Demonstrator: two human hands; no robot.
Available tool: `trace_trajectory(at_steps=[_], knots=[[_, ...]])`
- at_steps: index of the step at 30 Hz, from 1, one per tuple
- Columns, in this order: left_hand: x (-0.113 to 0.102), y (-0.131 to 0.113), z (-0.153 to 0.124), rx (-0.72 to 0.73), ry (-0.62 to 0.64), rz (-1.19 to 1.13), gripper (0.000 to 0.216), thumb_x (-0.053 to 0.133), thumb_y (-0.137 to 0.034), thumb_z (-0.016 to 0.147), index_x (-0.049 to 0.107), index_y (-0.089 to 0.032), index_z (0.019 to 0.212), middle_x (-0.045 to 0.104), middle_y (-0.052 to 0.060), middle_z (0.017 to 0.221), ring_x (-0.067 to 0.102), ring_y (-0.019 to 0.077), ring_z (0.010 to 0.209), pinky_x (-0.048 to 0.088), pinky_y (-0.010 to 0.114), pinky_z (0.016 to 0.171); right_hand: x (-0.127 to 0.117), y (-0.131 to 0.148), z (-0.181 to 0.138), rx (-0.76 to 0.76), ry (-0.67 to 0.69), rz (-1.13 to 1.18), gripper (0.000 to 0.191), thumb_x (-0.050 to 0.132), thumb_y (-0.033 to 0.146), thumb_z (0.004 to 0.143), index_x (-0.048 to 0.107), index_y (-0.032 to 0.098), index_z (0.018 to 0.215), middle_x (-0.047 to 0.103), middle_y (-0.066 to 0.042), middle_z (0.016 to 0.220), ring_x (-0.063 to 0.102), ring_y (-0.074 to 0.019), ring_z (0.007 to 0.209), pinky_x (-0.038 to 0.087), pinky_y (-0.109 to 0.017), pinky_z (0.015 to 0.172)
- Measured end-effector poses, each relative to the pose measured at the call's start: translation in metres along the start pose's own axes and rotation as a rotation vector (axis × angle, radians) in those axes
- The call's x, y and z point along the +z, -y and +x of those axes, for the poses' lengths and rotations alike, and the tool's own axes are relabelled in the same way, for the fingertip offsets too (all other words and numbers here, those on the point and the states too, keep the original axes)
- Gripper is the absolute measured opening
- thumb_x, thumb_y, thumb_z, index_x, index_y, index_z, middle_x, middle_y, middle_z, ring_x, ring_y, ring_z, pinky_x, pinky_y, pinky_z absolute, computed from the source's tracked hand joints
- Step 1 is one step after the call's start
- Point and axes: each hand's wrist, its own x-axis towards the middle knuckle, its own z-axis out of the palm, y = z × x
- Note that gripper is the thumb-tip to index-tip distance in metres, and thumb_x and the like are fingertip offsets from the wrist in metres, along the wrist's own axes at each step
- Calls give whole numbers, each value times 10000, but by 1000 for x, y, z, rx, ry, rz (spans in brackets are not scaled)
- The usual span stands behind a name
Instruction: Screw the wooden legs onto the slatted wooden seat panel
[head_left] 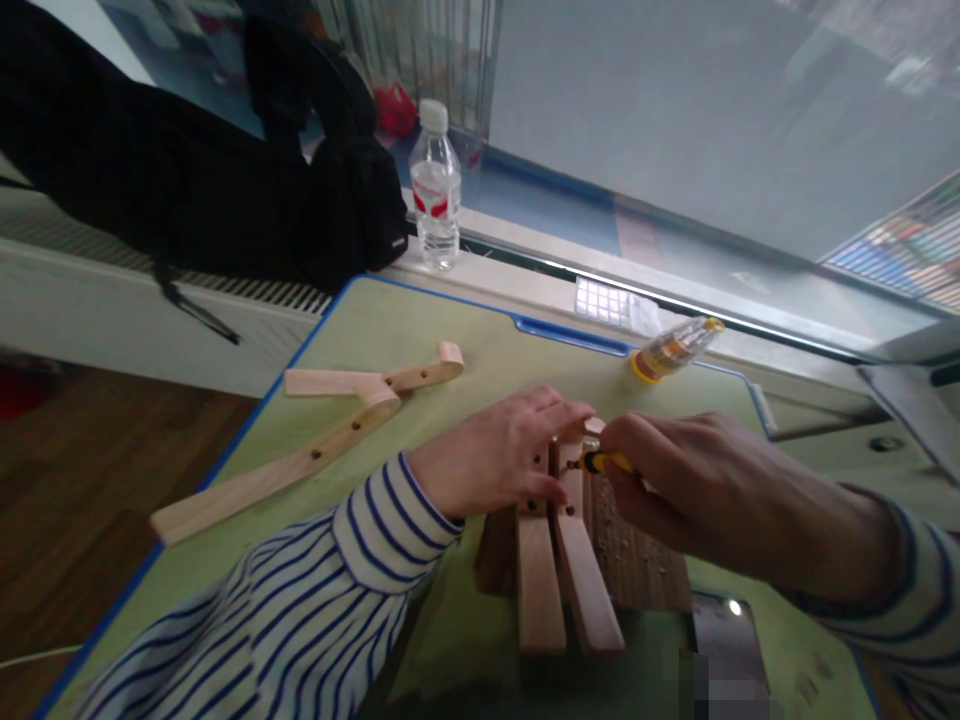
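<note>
here, right hand (679, 485) is gripping slim yellow-and-black tool (594, 461); left hand (501, 452), thumb parted, is holding two pale wooden bars (541, 590).

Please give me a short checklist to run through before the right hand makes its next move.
1. Tool held firmly: ok, the right hand is closed around it.
2. Near pieces steadied: ok, the left hand rests on them.
3. Left thumb well away from the tip: not ok, it looks close.
4. Tip properly seated: cannot tell, too small and blurred.
5. Far pieces out of the way: ok, they lie apart from both hands.
6. Water bottle upright and capped: ok.
</note>
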Motion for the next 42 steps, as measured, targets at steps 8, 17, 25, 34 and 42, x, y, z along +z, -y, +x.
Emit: trace_trajectory(at_steps=[8, 17, 25, 34, 42], knots=[[3, 3, 1, -18, -3, -3, 691, 720, -336, 683, 398, -239, 1287, 519, 68, 1176, 477, 225, 1134, 362, 371, 998, 11, -1, -4, 204, -75, 28, 52, 452, 235, 829, 409, 210, 844, 487, 66, 533, 430, -80, 417, 209, -241, 425], [0, 2, 2, -34, 17, -21, 668, 723, -320, 684, 415, -242, 1271, 519, 57, 1177, 477, 207, 1127, 362, 358, 998, 18, 14, -5, 349, -166, 13, 36, 448, 236, 824, 433, 203, 823, 526, 51, 525, 454, -85, 384, 213, -231, 409], [-3, -8, 2, 6, -49, 168, 648, 686, -408, 706, 442, -195, 1267, 468, 96, 1292, 416, 230, 1200, 331, 391, 1020, 17, 17, -8, 402, -149, -1, 102, 433, 280, 835, 367, 221, 783, 461, 70, 514, 444, -94, 415, 186, -239, 433], [-2, -27, 8, 125, -192, 182, 226, 602, -360, 797, 673, -197, 937, 653, 46, 980, 551, 184, 959, 404, 352, 875, 9, 22, -12, 363, -105, -49, 136, 346, 334, 893, 382, 206, 866, 497, 50, 570, 399, -91, 429, 150, -260, 446], [2, -25, 8, 117, -234, 140, 184, 582, -337, 817, 682, -202, 890, 664, 35, 926, 559, 159, 915, 413, 323, 843, -18, 16, -12, 253, 51, -123, 188, 347, 355, 890, 437, 191, 913, 554, 11, 639, 379, -90, 463, 151, -262, 462]])
